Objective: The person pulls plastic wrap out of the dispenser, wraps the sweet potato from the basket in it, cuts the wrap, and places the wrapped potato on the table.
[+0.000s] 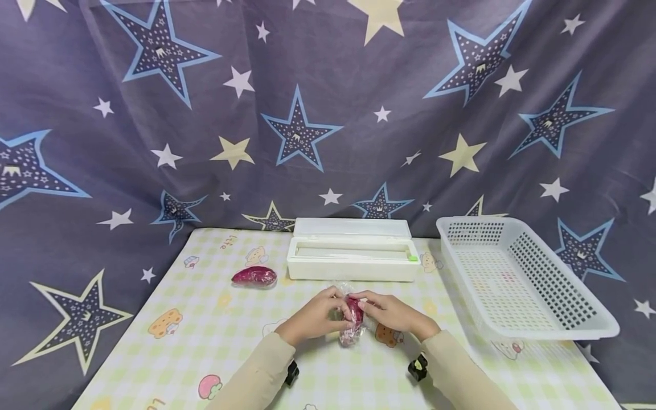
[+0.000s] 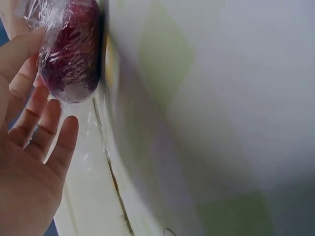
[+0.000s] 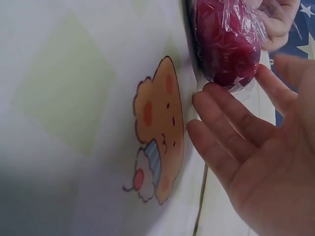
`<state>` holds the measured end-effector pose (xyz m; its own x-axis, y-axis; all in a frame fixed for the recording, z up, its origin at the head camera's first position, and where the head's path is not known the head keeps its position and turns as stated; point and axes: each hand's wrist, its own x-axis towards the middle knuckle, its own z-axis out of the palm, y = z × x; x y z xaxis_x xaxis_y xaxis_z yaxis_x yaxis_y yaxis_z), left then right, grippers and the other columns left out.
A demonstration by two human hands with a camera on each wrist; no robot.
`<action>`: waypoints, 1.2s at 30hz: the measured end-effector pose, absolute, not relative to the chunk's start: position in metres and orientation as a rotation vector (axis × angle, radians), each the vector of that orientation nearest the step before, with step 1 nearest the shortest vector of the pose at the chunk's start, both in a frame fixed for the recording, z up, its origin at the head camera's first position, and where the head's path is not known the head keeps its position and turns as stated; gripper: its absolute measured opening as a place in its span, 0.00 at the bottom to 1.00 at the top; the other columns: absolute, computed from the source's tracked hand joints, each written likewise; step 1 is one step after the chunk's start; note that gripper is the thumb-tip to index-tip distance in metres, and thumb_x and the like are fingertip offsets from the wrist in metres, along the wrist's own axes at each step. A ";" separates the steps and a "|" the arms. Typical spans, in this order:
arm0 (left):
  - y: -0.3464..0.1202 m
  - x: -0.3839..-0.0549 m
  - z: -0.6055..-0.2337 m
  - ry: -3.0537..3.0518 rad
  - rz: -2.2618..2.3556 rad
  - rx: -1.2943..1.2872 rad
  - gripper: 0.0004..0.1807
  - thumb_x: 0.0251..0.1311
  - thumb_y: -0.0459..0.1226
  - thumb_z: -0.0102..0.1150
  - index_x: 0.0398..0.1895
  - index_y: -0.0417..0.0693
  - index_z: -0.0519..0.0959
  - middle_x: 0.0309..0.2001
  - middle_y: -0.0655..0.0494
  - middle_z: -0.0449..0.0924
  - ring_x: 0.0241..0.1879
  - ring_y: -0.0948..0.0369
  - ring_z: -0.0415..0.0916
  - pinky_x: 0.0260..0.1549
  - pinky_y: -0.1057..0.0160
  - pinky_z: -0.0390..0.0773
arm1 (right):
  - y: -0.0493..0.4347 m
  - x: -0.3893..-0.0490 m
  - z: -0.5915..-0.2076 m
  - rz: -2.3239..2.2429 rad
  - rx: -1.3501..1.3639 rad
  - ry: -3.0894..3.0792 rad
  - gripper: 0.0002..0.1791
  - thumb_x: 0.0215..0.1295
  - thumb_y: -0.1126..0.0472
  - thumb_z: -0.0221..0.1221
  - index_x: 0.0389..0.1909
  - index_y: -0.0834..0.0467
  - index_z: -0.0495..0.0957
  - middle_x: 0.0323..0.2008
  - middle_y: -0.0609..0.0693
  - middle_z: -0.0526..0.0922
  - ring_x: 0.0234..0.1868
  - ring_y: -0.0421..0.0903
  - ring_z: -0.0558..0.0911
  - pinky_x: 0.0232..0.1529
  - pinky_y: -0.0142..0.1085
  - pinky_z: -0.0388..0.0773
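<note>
Between both hands, over the checked cloth, is a purple-red sweet potato [image 1: 354,310] in shiny cling film [image 3: 236,19]. My left hand [image 1: 319,316] pinches the film at its left side with thumb and forefinger; the other fingers spread loosely, as the left wrist view shows. My right hand [image 1: 394,312] holds the potato's upper right side with thumb and fingertips, while its remaining fingers [image 3: 221,147] extend below the rounded end. Another film-covered sweet potato [image 1: 254,277] lies at the back left. Behind the hands stands a white cling film box [image 1: 353,270], its lid raised.
A white perforated plastic basket [image 1: 538,330] occupies the right side of the table [image 1: 184,364]. A dark star-patterned curtain [image 1: 328,176] hangs along the back edge. Cartoon figures are printed on the tablecloth.
</note>
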<state>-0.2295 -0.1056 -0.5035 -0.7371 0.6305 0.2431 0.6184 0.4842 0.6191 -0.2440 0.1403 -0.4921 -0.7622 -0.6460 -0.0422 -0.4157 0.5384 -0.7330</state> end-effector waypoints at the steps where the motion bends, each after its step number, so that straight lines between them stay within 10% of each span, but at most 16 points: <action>1: -0.106 -0.230 -0.503 2.682 1.120 1.120 0.06 0.60 0.41 0.72 0.31 0.57 0.82 0.40 0.58 0.77 0.43 0.61 0.75 0.47 0.62 0.77 | 0.139 -0.244 -0.492 -1.056 -0.884 2.480 0.22 0.82 0.51 0.42 0.72 0.47 0.68 0.63 0.50 0.78 0.61 0.54 0.77 0.59 0.54 0.73; 8: -0.106 -0.231 -0.503 2.570 1.201 1.131 0.07 0.58 0.29 0.69 0.32 0.51 0.84 0.27 0.65 0.80 0.27 0.72 0.73 0.30 0.72 0.79 | 0.136 -0.244 -0.492 -1.058 -0.872 2.512 0.21 0.82 0.54 0.43 0.71 0.47 0.70 0.65 0.48 0.76 0.61 0.51 0.77 0.61 0.53 0.71; 17: -0.100 -0.222 -0.496 2.567 1.095 1.341 0.05 0.55 0.33 0.68 0.30 0.53 0.81 0.31 0.63 0.79 0.30 0.67 0.74 0.32 0.74 0.76 | 0.136 -0.248 -0.497 -1.034 -0.868 2.505 0.22 0.82 0.52 0.43 0.72 0.46 0.68 0.43 0.46 0.82 0.25 0.41 0.71 0.41 0.42 0.72; 27: -0.085 -0.220 -0.496 2.791 0.651 1.359 0.29 0.40 0.57 0.81 0.31 0.57 0.71 0.32 0.68 0.66 0.33 0.69 0.64 0.34 0.73 0.67 | 0.135 -0.246 -0.495 -1.037 -0.877 2.534 0.23 0.82 0.51 0.42 0.72 0.48 0.69 0.65 0.47 0.76 0.64 0.53 0.75 0.63 0.56 0.70; 36: -0.083 -0.221 -0.501 2.916 0.711 1.320 0.13 0.54 0.45 0.72 0.27 0.57 0.74 0.30 0.68 0.69 0.30 0.70 0.65 0.32 0.74 0.68 | 0.136 -0.245 -0.494 -1.059 -0.876 2.524 0.25 0.83 0.48 0.39 0.73 0.51 0.68 0.66 0.48 0.75 0.65 0.55 0.74 0.64 0.56 0.69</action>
